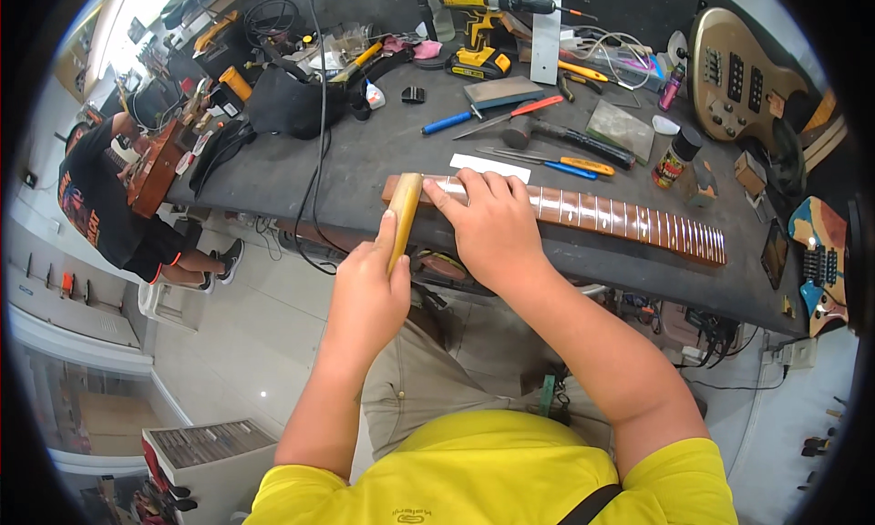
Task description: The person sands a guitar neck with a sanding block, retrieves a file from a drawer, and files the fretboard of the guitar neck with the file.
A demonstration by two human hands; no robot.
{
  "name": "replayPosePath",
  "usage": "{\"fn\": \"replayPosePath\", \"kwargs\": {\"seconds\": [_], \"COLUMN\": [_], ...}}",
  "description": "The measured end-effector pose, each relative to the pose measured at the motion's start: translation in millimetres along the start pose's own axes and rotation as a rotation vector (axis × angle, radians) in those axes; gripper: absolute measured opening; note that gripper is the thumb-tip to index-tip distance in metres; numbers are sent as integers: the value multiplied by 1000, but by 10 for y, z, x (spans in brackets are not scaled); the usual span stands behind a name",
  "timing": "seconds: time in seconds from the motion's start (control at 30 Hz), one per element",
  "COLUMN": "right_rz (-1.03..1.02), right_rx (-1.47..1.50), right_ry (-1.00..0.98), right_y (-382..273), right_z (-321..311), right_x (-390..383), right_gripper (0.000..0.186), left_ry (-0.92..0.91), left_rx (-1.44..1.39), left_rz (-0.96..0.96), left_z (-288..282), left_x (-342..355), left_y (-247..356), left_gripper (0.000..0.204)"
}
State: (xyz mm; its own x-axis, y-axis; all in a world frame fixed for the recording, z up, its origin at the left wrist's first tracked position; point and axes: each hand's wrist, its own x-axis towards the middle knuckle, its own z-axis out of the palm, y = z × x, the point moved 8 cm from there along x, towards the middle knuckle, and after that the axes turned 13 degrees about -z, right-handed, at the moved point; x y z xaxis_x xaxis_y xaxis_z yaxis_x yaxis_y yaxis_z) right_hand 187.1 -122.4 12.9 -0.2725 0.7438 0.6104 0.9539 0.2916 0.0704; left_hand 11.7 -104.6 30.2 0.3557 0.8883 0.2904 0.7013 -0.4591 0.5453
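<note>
Neck point(629, 219) lies fretboard up on the worktop point(264, 174), just inside the front edge, running from about mid-length toward the right end. Left hand point(365, 288): grip closed round a pale wooden bar point(406, 217), which stands across the neck's left end. Right hand point(499, 229) lies over the neck just right of the bar, fingers spread, thumb tip near the wood; cannot tell whether this grip clasps the neck or only presses it. Progress, as judged: neck laid out and bar in place at one end, so work looks under way there. Bright frets show along the length to the right end, no tool on them. Whether those are finished or waiting, the view does not settle; nor how much remains at the left end. Hammer point(602, 145) and white strip point(492, 167) lie behind the neck, toward the back edge, both out of hand. Hidden: bar's underside and its contact with the neck, frets under the right hand, neck's back. Fret detail too small to judge. Beyond the worktop's left end, a co-worker point(96, 192) is small and warped by the lens; hands hard to make out.
</note>
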Motion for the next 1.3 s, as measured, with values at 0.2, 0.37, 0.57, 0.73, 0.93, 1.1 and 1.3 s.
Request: {"fn": "replayPosePath", "kwargs": {"seconds": [0.2,0.37,0.57,0.73,0.93,1.1,1.3], "right_rz": [-49,-1,-27,-8,20,-14,3], "right_rx": [-59,-7,-14,7,32,27,25], "right_ry": [20,-11,26,-18,-31,-3,-31], "right_y": [-53,-35,-38,-53,26,-74,-42], "right_z": [21,-24,-56,-17,-6,-46,-2], "right_x": [37,6,9,22,-1,70,-33], "right_gripper": [88,89,91,92,89,93,96], "left_ry": [-2,17,-37,-37,-9,-57,-50], "left_rx": [1,38,15,8,-1,-23,5], "left_rz": [-2,75,-42,-22,83,25,7], "left_z": [53,34,82,24,88,14,30], "left_x": [563,187,574,434,386,649,190], "left_y": [93,14,123,93,62,168,42], "left_gripper": [56,61,59,56,56,55,54]}}
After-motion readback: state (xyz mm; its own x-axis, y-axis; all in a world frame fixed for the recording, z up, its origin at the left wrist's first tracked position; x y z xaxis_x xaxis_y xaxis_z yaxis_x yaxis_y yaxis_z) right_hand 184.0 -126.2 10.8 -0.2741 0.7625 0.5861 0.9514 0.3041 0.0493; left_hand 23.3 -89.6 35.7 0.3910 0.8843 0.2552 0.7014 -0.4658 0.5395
